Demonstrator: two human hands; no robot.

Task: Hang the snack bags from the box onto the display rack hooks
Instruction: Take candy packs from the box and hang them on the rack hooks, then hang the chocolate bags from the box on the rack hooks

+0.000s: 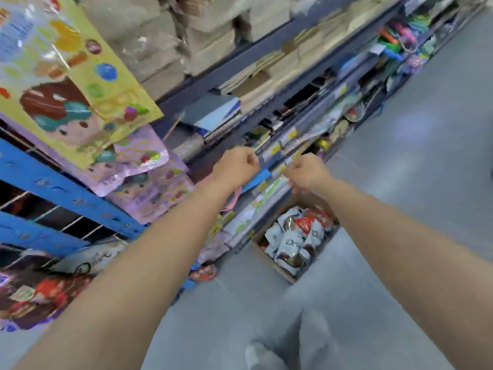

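Note:
A cardboard box (257,245) on the floor holds several white and red snack bags (293,243). Both my arms reach out over it toward the shelves. My left hand (236,165) is curled into a fist and holds nothing that I can see. My right hand (306,170) hangs with loosely bent fingers above the box's far end, with nothing in it. The blue display rack (53,188) with wire hooks stands at the left, and yellow bags (66,76) and purple bags (149,188) hang on it. The picture is blurred by motion.
Long shelves (266,49) with stacked notebooks and stationery run along the aisle to the far right. A red bag (202,272) hangs low near the rack's foot. Grey floor (413,182) spreads to the right. My legs and shoe (256,353) show at the bottom.

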